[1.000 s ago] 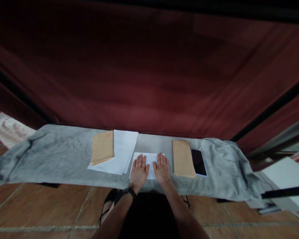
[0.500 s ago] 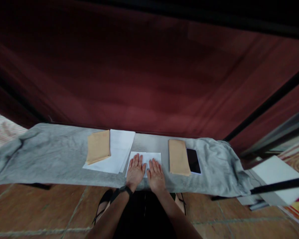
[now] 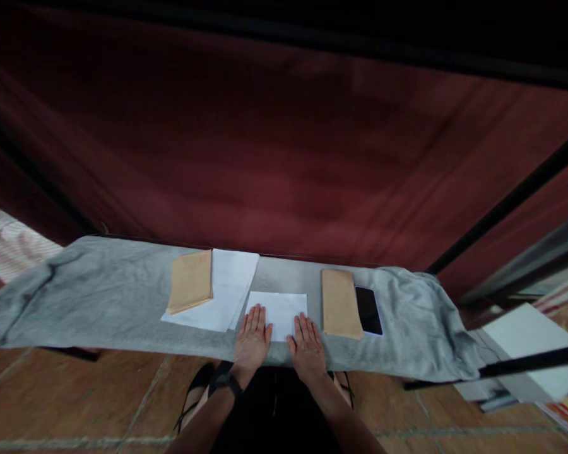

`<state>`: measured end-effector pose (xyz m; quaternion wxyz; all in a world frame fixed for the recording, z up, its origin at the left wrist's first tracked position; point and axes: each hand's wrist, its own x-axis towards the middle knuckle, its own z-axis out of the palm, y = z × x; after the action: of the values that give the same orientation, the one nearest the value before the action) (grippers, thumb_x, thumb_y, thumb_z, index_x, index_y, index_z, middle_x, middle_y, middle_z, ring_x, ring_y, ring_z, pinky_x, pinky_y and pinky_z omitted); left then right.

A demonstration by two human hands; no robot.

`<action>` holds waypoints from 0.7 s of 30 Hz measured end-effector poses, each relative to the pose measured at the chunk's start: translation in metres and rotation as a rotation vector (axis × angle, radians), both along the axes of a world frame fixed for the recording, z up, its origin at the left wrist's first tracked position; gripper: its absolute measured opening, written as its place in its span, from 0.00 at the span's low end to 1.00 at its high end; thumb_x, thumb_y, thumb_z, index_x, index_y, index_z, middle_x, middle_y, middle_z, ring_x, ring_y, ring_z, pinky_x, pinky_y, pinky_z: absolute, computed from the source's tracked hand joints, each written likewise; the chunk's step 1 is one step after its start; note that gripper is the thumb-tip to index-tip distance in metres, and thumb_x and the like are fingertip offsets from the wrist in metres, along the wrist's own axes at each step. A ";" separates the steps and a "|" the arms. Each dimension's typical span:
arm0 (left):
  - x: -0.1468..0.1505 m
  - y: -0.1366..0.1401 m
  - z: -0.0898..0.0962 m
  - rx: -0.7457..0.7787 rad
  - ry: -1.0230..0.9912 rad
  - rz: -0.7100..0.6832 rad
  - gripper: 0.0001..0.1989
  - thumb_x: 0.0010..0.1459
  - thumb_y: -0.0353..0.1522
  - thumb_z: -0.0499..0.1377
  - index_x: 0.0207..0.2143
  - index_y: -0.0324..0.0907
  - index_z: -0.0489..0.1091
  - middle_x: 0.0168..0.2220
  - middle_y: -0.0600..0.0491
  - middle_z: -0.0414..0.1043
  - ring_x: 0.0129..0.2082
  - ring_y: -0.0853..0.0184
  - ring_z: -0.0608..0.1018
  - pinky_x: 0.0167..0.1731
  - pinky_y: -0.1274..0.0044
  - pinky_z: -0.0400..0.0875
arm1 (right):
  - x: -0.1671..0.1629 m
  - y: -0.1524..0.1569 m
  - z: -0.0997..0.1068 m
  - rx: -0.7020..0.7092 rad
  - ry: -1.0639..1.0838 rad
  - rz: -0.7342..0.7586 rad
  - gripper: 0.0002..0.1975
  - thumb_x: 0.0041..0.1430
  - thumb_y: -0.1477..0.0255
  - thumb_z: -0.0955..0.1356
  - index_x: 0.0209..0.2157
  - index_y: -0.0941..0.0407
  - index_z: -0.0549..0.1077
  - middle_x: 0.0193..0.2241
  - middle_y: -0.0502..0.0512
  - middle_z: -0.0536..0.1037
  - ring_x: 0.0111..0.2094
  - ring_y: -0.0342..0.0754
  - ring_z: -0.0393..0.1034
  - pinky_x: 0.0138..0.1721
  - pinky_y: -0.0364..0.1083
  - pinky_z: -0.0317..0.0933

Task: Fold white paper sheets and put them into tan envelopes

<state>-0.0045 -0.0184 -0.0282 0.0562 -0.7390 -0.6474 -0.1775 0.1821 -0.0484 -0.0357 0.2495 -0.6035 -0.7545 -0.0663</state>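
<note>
A folded white sheet of paper (image 3: 279, 309) lies in front of me on the grey cloth. My left hand (image 3: 252, 340) rests flat on its left edge, fingers stretched forward. On the right edge, my right hand (image 3: 307, 349) lies palm down in the same way, fingers extended. Neither hand grips anything. To the left are larger white sheets (image 3: 231, 274), partly under a stack of brown envelopes (image 3: 190, 281). Another brown envelope stack (image 3: 341, 304) is to the right of my right hand.
A phone (image 3: 368, 309) with a dark screen lies beside the right envelopes. Grey cloth (image 3: 108, 296) covers the narrow table. A dark red panel (image 3: 274, 157) rises behind it. Black metal bars (image 3: 506, 205) and a white box (image 3: 534, 347) stand at the right.
My hands have slid apart and toward me, from the middle of the folded paper to its left and right edges. The view has shifted slightly.
</note>
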 end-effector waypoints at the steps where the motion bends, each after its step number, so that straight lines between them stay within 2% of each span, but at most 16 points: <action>1: -0.003 -0.006 -0.001 0.013 -0.001 -0.004 0.30 0.68 0.39 0.44 0.67 0.34 0.56 0.66 0.41 0.58 0.67 0.57 0.60 0.65 0.61 0.55 | 0.001 -0.001 0.000 -0.007 -0.004 0.004 0.26 0.70 0.64 0.59 0.65 0.61 0.62 0.65 0.63 0.63 0.65 0.55 0.58 0.63 0.55 0.53; 7: -0.016 -0.030 -0.004 0.047 -0.015 -0.015 0.30 0.69 0.40 0.42 0.66 0.32 0.57 0.67 0.38 0.57 0.67 0.54 0.60 0.64 0.60 0.57 | 0.004 -0.001 -0.003 -0.035 -0.015 0.022 0.27 0.70 0.64 0.59 0.65 0.62 0.61 0.65 0.64 0.62 0.65 0.55 0.57 0.64 0.56 0.51; 11: -0.001 -0.037 -0.001 0.025 0.013 0.028 0.29 0.69 0.40 0.43 0.65 0.32 0.59 0.66 0.37 0.58 0.67 0.52 0.60 0.64 0.57 0.57 | 0.005 0.000 -0.006 -0.049 -0.013 0.021 0.27 0.70 0.64 0.59 0.65 0.61 0.60 0.65 0.63 0.62 0.66 0.55 0.56 0.65 0.56 0.50; 17: 0.029 -0.046 0.001 0.004 0.065 -0.143 0.26 0.69 0.39 0.46 0.66 0.45 0.58 0.68 0.47 0.57 0.67 0.55 0.60 0.64 0.57 0.56 | 0.014 0.003 -0.007 -0.108 -0.051 0.076 0.28 0.70 0.63 0.59 0.66 0.61 0.60 0.66 0.63 0.60 0.67 0.55 0.55 0.65 0.55 0.50; 21: 0.018 -0.048 -0.005 0.058 0.080 -0.191 0.27 0.69 0.40 0.47 0.67 0.43 0.56 0.68 0.45 0.56 0.67 0.56 0.60 0.64 0.59 0.57 | 0.021 0.002 -0.005 -0.111 -0.085 0.114 0.28 0.70 0.62 0.59 0.66 0.61 0.59 0.66 0.62 0.61 0.67 0.54 0.55 0.65 0.54 0.50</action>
<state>0.0130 -0.0668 -0.0328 0.0863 -0.8019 -0.5660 -0.1708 0.2034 -0.0459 -0.0406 0.1869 -0.5692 -0.7999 -0.0355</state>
